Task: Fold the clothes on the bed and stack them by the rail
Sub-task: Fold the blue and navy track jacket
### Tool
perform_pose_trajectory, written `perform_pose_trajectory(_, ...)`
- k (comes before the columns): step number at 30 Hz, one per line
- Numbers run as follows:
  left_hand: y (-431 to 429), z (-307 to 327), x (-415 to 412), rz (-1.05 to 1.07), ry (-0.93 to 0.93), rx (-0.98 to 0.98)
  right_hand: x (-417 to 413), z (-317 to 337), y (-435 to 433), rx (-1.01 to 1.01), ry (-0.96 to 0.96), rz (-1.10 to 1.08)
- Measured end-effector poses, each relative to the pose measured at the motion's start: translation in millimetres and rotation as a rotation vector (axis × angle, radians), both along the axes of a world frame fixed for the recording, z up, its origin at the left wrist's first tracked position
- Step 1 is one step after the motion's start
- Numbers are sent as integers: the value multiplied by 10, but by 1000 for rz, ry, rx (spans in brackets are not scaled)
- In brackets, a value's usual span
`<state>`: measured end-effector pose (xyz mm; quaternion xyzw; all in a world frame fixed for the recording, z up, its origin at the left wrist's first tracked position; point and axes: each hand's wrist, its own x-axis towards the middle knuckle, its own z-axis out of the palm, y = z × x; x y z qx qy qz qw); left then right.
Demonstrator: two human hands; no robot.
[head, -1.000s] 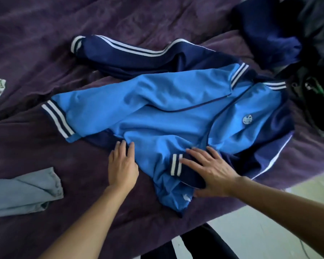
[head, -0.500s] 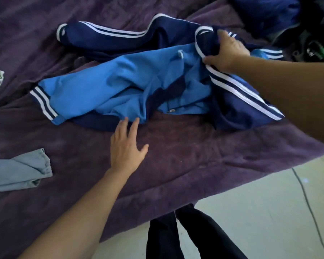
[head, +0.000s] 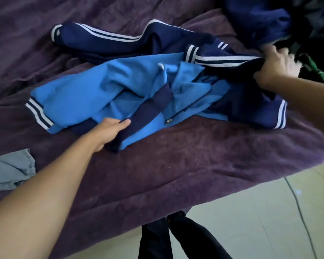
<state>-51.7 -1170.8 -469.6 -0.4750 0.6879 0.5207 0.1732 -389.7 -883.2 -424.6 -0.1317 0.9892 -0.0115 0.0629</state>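
Blue track jacket (head: 101,90), light blue with navy panels and white-striped cuffs, is held at two places on the purple blanket-covered bed (head: 176,165). Its navy hem band is pinched by the left hand (head: 108,128) at the near edge. A navy fold at the far right is clenched in the right hand (head: 275,66), which is blurred. Between them the garment lies crumpled, one light blue sleeve stretched left and one navy striped sleeve lying beyond it. A grey folded garment (head: 7,171) is seen at the left edge, and a dark heap of cloth (head: 260,15) at the upper right. Half a second earlier the left hand was laid flat on the blanket, and the right hand was held nearer the jacket's middle.
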Motion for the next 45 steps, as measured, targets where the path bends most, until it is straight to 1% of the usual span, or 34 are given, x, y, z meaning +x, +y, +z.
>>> perform_pose_trajectory(1, -68, 117, 133, 40, -52, 149, -3, 65, -45, 14, 44, 40)
perform_pose_trajectory(2, -139, 218, 289, 19, -132, 204, 70, 119, -118, -4, 90, 127)
perform_pose_trajectory(3, -215, 297, 447, -53, -218, 152, 198, 146, -205, -48, 120, 256)
perform_pose_trajectory(4, -302, 339, 588, -179, -321, -18, 378, 137, -295, -95, 114, 402)
perform_pose_trajectory(5, -371, 350, 703, -289, -438, -264, 592, 87, -377, -123, 68, 545)
perform_pose_trajectory(6, -383, 368, 769, -342, -525, -508, 817, 5, -443, -118, -10, 669)
perform_pose_trajectory(7, -345, 365, 792, -359, -512, -706, 1030, -98, -496, -72, -106, 760)
perform_pose_trajectory(8, -268, 342, 767, -354, -388, -812, 1219, -205, -535, -8, -199, 813)
perform_pose_trajectory(9, -163, 294, 704, -371, -209, -856, 1368, -319, -556, 38, -267, 826)
perform_pose_trajectory(10, -35, 235, 612, -422, -51, -860, 1468, -431, -560, 29, -316, 799)
perform_pose_trajectory(11, 97, 148, 503, -496, 37, -844, 1525, -510, -558, -24, -351, 743)
perform_pose_trajectory(12, 222, 55, 392, -567, 20, -827, 1548, -553, -559, -99, -367, 683)
perform_pose_trajectory(14, 443, -141, 256, -654, -151, -783, 1513, -552, -579, -212, -380, 590)
perform_pose_trajectory(15, 503, -217, 242, -631, -197, -773, 1460, -483, -619, -275, -397, 528)
perform_pose_trajectory(17, 591, -292, 313, -420, -112, -734, 1281, -246, -782, -461, -473, 358)
perform_pose_trajectory(19, 624, -307, 479, -227, 18, -561, 1076, 32, -1049, -648, -518, 222)
perform_pose_trajectory(20, 632, -253, 583, -168, 54, -447, 989, 155, -1203, -703, -509, 190)
perform_pose_trajectory(22, 656, -90, 844, -130, 33, -199, 908, 329, -1516, -723, -473, 190)
perform_pose_trajectory(24, 710, 80, 1130, -131, -30, 2, 977, 370, -1792, -687, -481, 222)
perform_pose_trajectory(25, 751, 160, 1257, -102, -53, 96, 1055, 338, -1901, -636, -502, 245)
perform_pose_trajectory(26, 798, 218, 1370, -64, -68, 173, 1140, 260, -1979, -540, -511, 271)
perform_pose_trajectory(27, 830, 263, 1473, -50, -84, 202, 1252, 171, -2021, -411, -515, 290)
perform_pose_trajectory(28, 847, 288, 1565, -95, -101, 167, 1371, 70, -2033, -295, -514, 307)
perform_pose_trajectory(30, 912, 287, 1699, -275, -205, -4, 1622, -110, -1980, -159, -469, 390)
perform_pose_trajectory(32, 1012, 217, 1755, -474, -257, -250, 1837, -250, -1876, -91, -359, 531)
perform_pose_trajectory(34, 1037, 101, 1797, -585, -223, -493, 1989, -365, -1736, -89, -308, 653)
perform_pose_trajectory(35, 1002, 68, 1825, -543, -174, -543, 2067, -409, -1643, -136, -292, 664)
perform_pose_trajectory(37, 879, 41, 1980, -324, -61, -495, 2260, -460, -1436, -289, -234, 605)
perform_pose_trajectory(38, 809, 64, 2080, -233, -35, -467, 2366, -481, -1334, -323, -220, 560)
perform_pose_trajectory(39, 753, 105, 2175, -182, -22, -467, 2473, -503, -1242, -301, -252, 510)
perform_pose_trajectory(40, 703, 157, 2268, -186, -9, -478, 2563, -525, -1174, -240, -337, 444)
perform_pose_trajectory(42, 681, 242, 2416, -284, 11, -480, 2680, -550, -1153, -150, -606, 247)
perform_pose_trajectory(44, 745, 255, 2515, -396, 5, -412, 2734, -459, -1320, -321, -858, 37)
perform_pose_trajectory(45, 802, 236, 2548, -442, -18, -372, 2750, -385, -1463, -426, -921, -30)
